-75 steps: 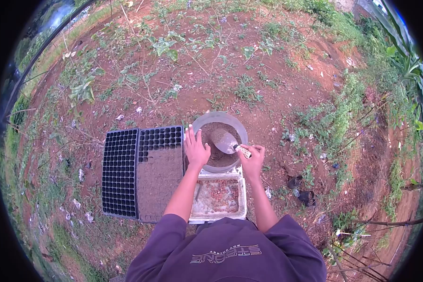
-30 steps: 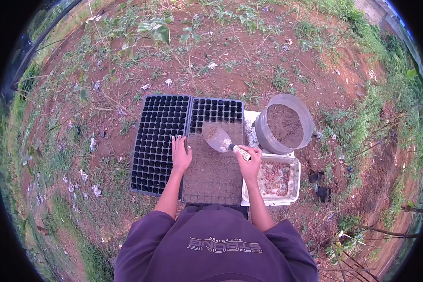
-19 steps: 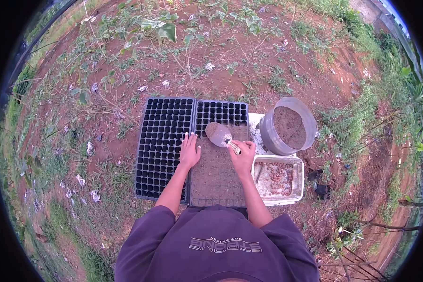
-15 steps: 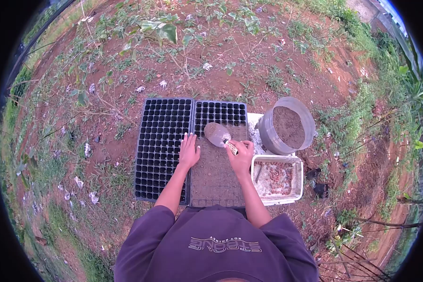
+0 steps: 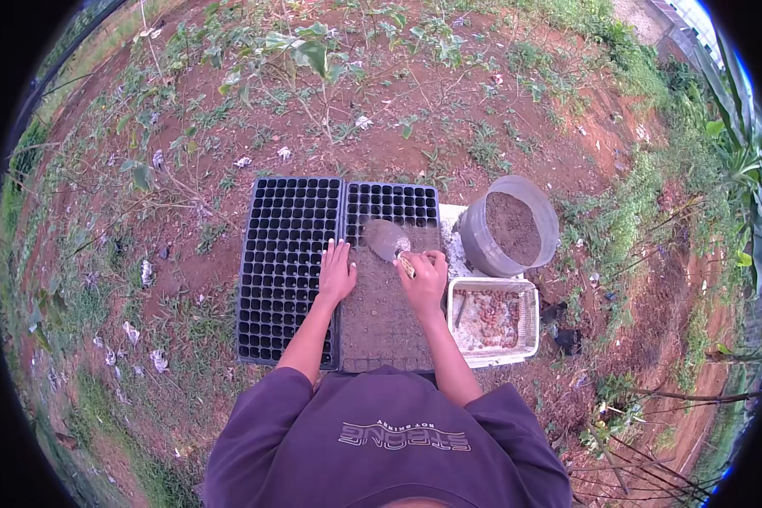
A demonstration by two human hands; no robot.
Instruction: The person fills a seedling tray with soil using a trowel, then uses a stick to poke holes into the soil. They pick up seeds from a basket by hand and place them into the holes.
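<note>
The right hand (image 5: 423, 281) is closed around the handle of a small trowel (image 5: 387, 240), whose blade points toward 11 o'clock and rests over the right seed tray (image 5: 388, 288). That tray lies on the bare red ground at the centre of the view; most of its cells are filled with dark soil, and only the rows at its far end, toward 12 o'clock, remain unfilled. The left hand (image 5: 336, 274) lies flat with fingers spread on the left edge of this tray, right at the seam with the left seed tray (image 5: 284, 262), a black tray of hollow cells touching it at 9 o'clock.

At 2 o'clock from the trowel stands a grey bucket (image 5: 510, 227) holding soil. Just below it, at 4 o'clock from the right hand, sits a white basket (image 5: 493, 318) with reddish-brown bits inside. The person's purple shirt (image 5: 389, 440) carries pale lettering across the chest, seen upside down and too distorted to read with confidence. Weeds and scattered leaves surround the trays.
</note>
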